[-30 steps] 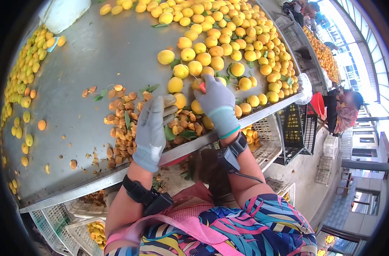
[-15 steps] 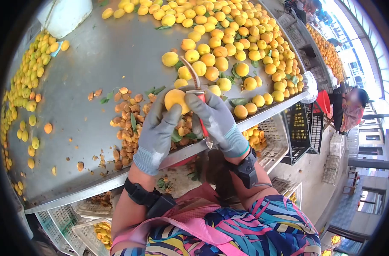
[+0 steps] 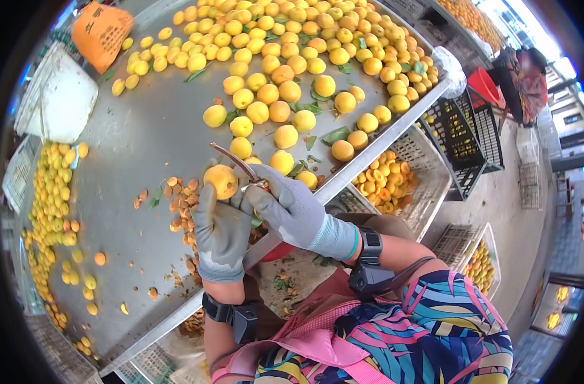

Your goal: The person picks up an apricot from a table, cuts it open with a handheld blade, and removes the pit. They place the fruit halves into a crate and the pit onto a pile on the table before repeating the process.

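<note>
Left fingers are being used to grasp a yellow fruit, judged light, bruisable and best held by its sides, near-left of the curved tool being gripped in the right hand.

On the left of my left hand there lie first the brown pieces. Beyond them the metal table is mostly bare, and a hand could pass there as far as the greenish fruits and the white bucket. Ahead of my right hand the yellow fruits obstruct the way: with gaps near me, closely packed farther off. The curved blade also sticks out from this hand, near the fruit in my left fingers.
</note>
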Demonstrator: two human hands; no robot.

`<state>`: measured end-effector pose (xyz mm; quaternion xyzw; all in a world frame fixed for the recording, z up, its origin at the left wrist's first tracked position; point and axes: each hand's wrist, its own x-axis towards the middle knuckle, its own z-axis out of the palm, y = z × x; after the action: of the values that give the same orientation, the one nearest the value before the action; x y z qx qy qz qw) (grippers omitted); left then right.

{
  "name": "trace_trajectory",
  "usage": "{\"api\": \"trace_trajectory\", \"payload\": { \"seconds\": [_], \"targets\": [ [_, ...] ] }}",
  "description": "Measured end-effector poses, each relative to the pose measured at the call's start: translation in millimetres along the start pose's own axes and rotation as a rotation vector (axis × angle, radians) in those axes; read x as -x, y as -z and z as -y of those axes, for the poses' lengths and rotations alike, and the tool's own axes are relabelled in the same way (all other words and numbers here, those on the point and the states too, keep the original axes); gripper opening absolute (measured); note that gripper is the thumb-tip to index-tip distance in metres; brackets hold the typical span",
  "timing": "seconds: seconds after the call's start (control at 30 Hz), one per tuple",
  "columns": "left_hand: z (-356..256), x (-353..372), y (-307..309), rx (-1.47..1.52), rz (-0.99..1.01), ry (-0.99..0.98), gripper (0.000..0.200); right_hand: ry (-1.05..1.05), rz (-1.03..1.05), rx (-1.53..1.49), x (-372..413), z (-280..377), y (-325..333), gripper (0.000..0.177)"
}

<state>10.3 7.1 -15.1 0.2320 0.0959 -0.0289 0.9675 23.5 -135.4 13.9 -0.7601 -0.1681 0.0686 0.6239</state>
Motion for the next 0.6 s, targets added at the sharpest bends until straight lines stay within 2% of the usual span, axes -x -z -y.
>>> {"api": "trace_trajectory", "payload": {
  "seconds": [0.03,0.17,0.23,0.47,0.53,0.6],
  "targets": [
    [1.6,0.8,1.8,0.005,-0.016,-0.006,0.044,0.112,-0.078,0.017,0.5,-2.0,-1.8,0.041],
    [9.1,5.1,6.0,-0.074,0.113,0.058,0.044,0.15,-0.102,-0.031,-0.2,-6.6,-1.6,0.043],
    [13.5,9.2,-7.6,-0.076,0.141,0.046,0.046,0.205,-0.1,0.06,-0.1,-9.4,-1.6,0.044],
    [17.0,13.3,-11.2,-0.157,0.066,0.049,0.05,0.189,-0.14,0.239,3.7,2.0,2.8,0.044],
    [16.7,13.4,-2.2,-0.226,0.141,0.042,0.058,0.18,-0.117,0.283,3.3,4.0,3.9,0.043],
    [16.4,13.9,3.3,-0.327,0.12,0.032,0.058,0.171,-0.104,0.311,3.0,7.1,5.4,0.044]
  ]
}}
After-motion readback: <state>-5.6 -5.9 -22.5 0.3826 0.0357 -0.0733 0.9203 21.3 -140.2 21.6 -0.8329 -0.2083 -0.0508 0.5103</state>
